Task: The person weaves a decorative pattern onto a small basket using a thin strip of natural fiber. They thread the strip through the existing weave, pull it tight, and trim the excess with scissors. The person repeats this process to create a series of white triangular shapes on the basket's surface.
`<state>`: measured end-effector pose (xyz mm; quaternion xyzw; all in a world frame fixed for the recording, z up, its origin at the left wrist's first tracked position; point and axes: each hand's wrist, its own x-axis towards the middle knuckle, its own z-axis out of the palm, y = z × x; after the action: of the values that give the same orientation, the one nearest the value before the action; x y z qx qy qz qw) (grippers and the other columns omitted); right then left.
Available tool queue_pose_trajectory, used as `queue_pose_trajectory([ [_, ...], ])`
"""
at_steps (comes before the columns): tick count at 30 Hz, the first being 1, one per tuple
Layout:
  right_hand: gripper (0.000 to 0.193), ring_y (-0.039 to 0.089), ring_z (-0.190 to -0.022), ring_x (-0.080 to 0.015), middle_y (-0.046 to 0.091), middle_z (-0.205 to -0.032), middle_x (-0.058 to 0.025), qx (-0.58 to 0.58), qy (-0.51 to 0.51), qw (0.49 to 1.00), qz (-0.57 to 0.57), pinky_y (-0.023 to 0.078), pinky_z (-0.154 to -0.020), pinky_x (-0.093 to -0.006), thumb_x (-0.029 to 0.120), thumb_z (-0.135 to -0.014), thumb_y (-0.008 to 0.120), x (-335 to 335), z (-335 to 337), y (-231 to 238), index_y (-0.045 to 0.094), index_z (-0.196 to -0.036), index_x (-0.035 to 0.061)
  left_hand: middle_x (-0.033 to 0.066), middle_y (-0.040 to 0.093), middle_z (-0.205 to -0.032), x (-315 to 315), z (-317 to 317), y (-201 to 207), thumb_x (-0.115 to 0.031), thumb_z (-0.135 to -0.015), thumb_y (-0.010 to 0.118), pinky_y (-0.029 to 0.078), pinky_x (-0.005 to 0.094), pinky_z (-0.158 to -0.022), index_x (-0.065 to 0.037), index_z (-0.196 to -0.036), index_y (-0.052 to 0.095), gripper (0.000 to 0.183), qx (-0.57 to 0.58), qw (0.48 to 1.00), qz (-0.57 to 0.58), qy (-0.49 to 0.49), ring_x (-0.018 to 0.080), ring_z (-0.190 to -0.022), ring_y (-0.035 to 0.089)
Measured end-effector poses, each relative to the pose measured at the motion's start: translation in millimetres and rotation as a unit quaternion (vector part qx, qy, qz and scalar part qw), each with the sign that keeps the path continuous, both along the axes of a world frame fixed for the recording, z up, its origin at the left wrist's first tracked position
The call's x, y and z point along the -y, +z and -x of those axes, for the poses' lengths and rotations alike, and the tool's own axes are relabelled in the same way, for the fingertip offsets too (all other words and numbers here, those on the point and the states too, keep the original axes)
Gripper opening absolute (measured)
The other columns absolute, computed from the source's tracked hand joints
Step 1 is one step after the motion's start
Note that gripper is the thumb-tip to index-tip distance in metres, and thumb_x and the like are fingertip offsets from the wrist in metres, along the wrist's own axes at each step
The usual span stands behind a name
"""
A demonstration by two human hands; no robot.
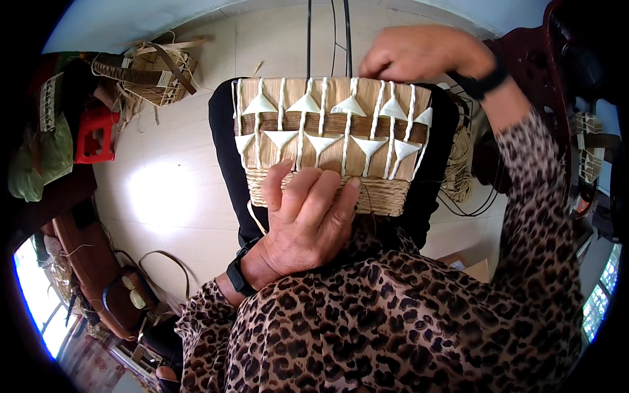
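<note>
A woven straw bag [331, 124] lies across my lap. Its face has pale wood-toned strips, a darker brown band, twisted cream cords and cream triangles, above a rope-like woven border [386, 200]. My left hand [308, 206] grips this border with bent fingers, the fingertips pressed on the bag's face. A thin dark thread curves beside the left fingertips. Beyond the bag's far right edge is my right hand [419, 56], raised with its fingers curled together. Whatever those fingers may hold is too small or hidden. A loose cream strand [257, 219] hangs at the bag's near left.
Pale floor tiles [164, 131] surround my legs. At the far left lie a partly woven basket [154, 75] and loose straw, near a red plastic stool [96, 134]. Coiled straw cord [460, 164] hangs to the right, by dark furniture [531, 52]. Thin dark rods [309, 39] stand beyond the bag.
</note>
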<state>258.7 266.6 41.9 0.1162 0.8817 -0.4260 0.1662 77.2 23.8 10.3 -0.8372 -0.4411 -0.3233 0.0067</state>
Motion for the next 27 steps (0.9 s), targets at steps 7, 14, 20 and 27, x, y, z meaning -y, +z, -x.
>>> queue_pose_trajectory([
  [7, 0.012, 0.062, -0.083, -0.0203, 0.067, -0.087, -0.0060, -0.243, -0.313, 0.855, -0.335, 0.051, -0.074, -0.0328, 0.016, -0.085, 0.064, 127.4, -55.1, 29.6, 0.070, -0.092, 0.0084, 0.0095, 0.052, -0.106, -2.3, -4.4, -11.7, -0.004, -0.063, 0.070, 0.037, 0.0512, -0.093, -0.002, -0.107, 0.066, 0.045, 0.012, 0.999, -0.008, -0.039, 0.0260, -0.099, 0.052],
  [14, 0.025, 0.052, -0.106, -0.0235, 0.060, -0.114, -0.0007, -0.181, -0.393, 0.811, -0.395, 0.041, -0.088, -0.0383, 0.012, -0.065, 0.078, 215.3, -27.8, -3.1, 0.067, -0.087, 0.0105, 0.0112, 0.052, -0.109, -4.1, -7.9, -12.3, -0.010, -0.066, 0.071, 0.034, 0.0539, -0.097, 0.000, -0.108, 0.064, 0.044, 0.011, 0.998, 0.011, -0.055, 0.0285, -0.103, 0.052],
  [20, 0.025, 0.050, -0.110, -0.0219, 0.059, -0.121, -0.0001, -0.172, -0.403, 0.787, -0.433, 0.034, -0.093, -0.0404, 0.013, -0.064, 0.077, 223.9, -21.4, -7.0, 0.068, -0.088, 0.0105, 0.0115, 0.052, -0.111, -6.0, -6.2, -14.3, -0.014, -0.064, 0.074, 0.032, 0.0540, -0.099, 0.000, -0.108, 0.064, 0.048, 0.002, 0.997, 0.022, -0.069, 0.0294, -0.107, 0.050],
  [27, 0.021, 0.051, -0.110, -0.0192, 0.059, -0.121, 0.0014, -0.168, -0.406, 0.781, -0.444, 0.033, -0.093, -0.0398, 0.008, -0.065, 0.074, 224.2, -13.8, -4.7, 0.068, -0.085, 0.0085, 0.0103, 0.052, -0.111, -4.0, -10.9, -14.2, -0.012, -0.059, 0.074, 0.032, 0.0528, -0.099, -0.002, -0.104, 0.066, 0.047, 0.022, 0.998, 0.020, -0.051, 0.0283, -0.106, 0.050],
])
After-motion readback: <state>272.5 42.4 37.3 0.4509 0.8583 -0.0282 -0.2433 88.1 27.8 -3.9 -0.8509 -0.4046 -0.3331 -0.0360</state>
